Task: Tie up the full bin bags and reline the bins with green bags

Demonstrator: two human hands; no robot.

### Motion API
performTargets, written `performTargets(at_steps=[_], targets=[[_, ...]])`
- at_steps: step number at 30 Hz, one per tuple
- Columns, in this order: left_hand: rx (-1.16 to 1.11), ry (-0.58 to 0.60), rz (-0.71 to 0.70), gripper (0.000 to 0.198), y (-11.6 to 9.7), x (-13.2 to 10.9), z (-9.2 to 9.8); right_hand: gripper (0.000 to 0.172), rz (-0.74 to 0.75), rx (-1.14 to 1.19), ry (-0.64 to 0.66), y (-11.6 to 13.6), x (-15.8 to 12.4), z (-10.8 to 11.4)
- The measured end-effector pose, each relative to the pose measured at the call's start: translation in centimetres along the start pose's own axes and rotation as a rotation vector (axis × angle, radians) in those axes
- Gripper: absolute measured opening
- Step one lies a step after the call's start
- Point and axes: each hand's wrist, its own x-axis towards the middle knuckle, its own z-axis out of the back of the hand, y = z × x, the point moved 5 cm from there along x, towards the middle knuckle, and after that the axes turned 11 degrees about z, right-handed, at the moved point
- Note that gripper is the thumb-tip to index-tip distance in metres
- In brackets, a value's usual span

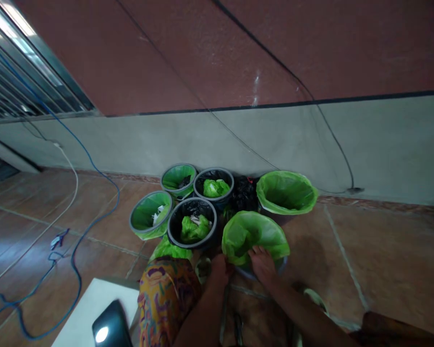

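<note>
A bin [251, 276] stands in front of me, with a light green bin liner [255, 229] opened out above its rim. My left hand [220, 267] is closed at the left edge of this liner, its fingertips partly hidden. On the near edge, my right hand [262, 262] has its fingers curled over the liner, the tips reaching toward the inside. Just behind is a second bin lined in green [285, 193]. To the left of my hands sits a dark bin [169, 231] holding a crumpled green bag [195, 229].
Several more lined bins, such as a grey-rimmed one [229, 190], crowd toward the wall, beside a black plastic bag [244, 195]. Blue cable [79, 241] winds over the tiled floor at left. A phone [112, 323] lies on a white surface [90, 303]. My patterned clothing [168, 299] shows below.
</note>
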Motion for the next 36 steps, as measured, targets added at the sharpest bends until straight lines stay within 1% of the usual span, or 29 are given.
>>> performTargets(at_steps=[4,7,10,14,16,18,20,23,28,32,36], targets=[[-0.05,0.018,0.022,0.012,0.2,0.0,0.1,0.026,0.042,-0.017,0.003,-0.1,-0.2,0.5],[-0.07,0.029,0.038,0.014,0.2,0.2,0.0,0.031,0.113,0.003,-0.004,0.5,-0.2,0.6],[-0.081,0.031,0.048,0.015,0.2,0.5,0.1,0.035,0.143,-0.006,0.015,1.1,0.2,0.2],[-0.094,0.041,0.061,0.017,0.3,0.9,0.2,0.033,0.127,-0.002,0.066,1.3,0.9,0.0],[-0.102,0.041,0.064,0.017,0.3,1.0,0.1,0.034,0.094,0.012,0.086,0.9,0.9,0.2],[-0.107,0.039,0.062,0.016,0.3,1.1,0.1,0.036,0.042,0.02,0.072,0.4,0.5,0.8],[-0.108,0.04,0.06,0.015,0.3,1.1,0.1,0.039,0.004,0.01,0.031,-0.2,-0.3,1.5],[-0.1,0.035,0.056,0.015,0.3,1.2,0.2,0.037,-0.059,-0.032,-0.021,-0.9,-2.0,2.2],[-0.075,0.011,0.04,0.011,0.4,1.0,0.5,0.032,-0.195,-0.021,-0.107,-1.5,-5.5,2.1],[-0.043,0.012,0.03,0.012,0.6,0.7,0.5,0.028,-0.24,-0.004,-0.118,-1.5,-7.9,1.3],[-0.006,0.026,0.012,0.014,0.7,0.3,0.4,0.028,-0.259,-0.006,-0.074,-1.3,-9.3,0.8]])
